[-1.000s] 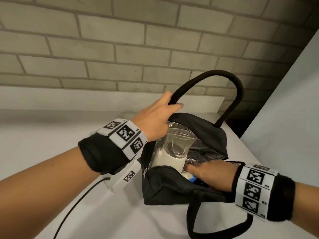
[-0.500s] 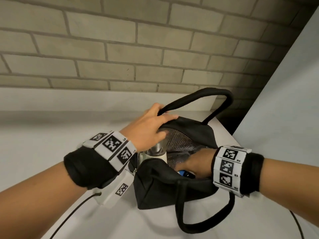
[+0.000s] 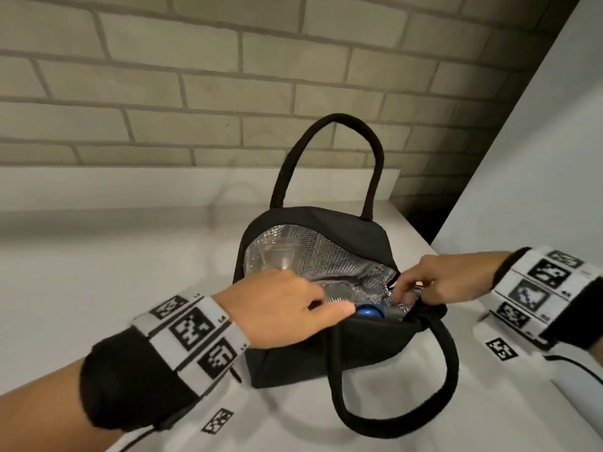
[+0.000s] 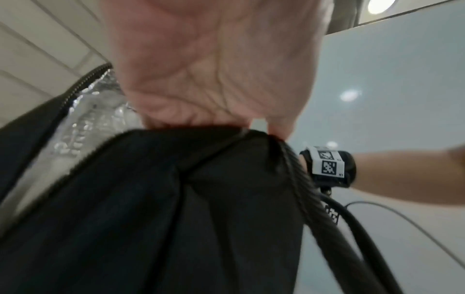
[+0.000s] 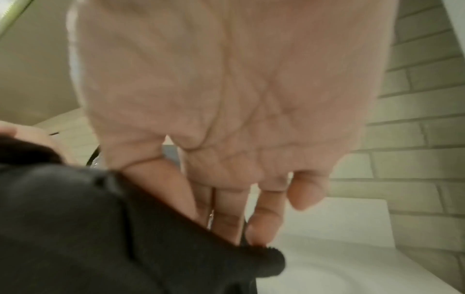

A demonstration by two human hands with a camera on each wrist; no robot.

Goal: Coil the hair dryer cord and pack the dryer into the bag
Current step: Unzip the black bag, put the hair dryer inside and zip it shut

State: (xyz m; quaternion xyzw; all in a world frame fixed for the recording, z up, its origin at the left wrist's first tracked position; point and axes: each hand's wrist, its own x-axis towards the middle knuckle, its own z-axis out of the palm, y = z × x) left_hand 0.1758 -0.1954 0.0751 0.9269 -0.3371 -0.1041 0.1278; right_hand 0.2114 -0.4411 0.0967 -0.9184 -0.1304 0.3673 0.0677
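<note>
A black bag (image 3: 293,363) with silver lining stands unzipped on the white counter (image 3: 98,272). The hair dryer lies inside it: its clear nozzle (image 3: 277,259) shows at the left of the mouth and a blue part (image 3: 368,310) near the front rim. No cord is visible. My left hand (image 3: 287,308) grips the near rim, thumb along the edge and fingers hidden inside. In the left wrist view the left hand (image 4: 214,79) hooks its fingers over the bag (image 4: 151,218). My right hand (image 3: 430,282) pinches the rim at the mouth's right end. In the right wrist view the right hand (image 5: 226,119) holds the bag (image 5: 75,228).
The far handle (image 3: 326,125) stands upright; the near handle (image 3: 447,370) droops onto the counter. A brick wall (image 3: 228,76) runs behind and a white panel (image 3: 538,158) closes the right side, with a dark gap (image 3: 421,216) at the corner. Thin cables trail from both wrists.
The left hand let go of the far rim and came to the near rim. The right hand came out of the bag to its right end. The dryer sits lower inside.
</note>
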